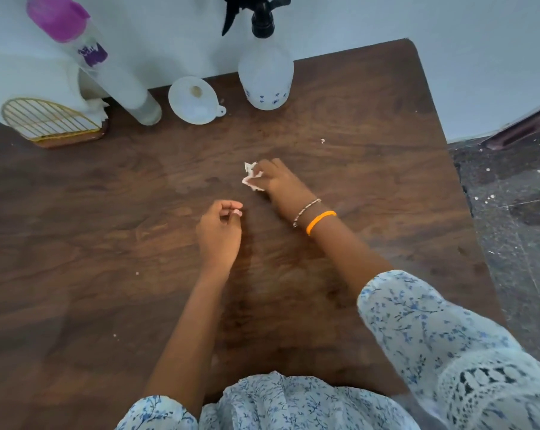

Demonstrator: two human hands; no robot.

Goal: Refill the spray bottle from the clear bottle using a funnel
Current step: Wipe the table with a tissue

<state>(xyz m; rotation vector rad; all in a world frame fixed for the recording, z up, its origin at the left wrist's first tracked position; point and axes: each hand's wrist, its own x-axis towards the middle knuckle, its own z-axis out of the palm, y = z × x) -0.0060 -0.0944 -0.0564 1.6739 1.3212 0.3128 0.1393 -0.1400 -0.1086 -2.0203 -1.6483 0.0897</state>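
Dark wood-grain bench is standing against a pale wall. Right hand is pressing a crumpled white tissue onto the bench, grip curled around it. Left hand is hovering just beside, grip loosely curled, grasping nothing. Spray bottle, funnel and clear bottle with purple cap are sitting along the far edge, well apart from both hands

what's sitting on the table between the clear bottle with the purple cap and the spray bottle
In the head view, the white funnel lies on the table between the clear bottle and the spray bottle, touching neither.
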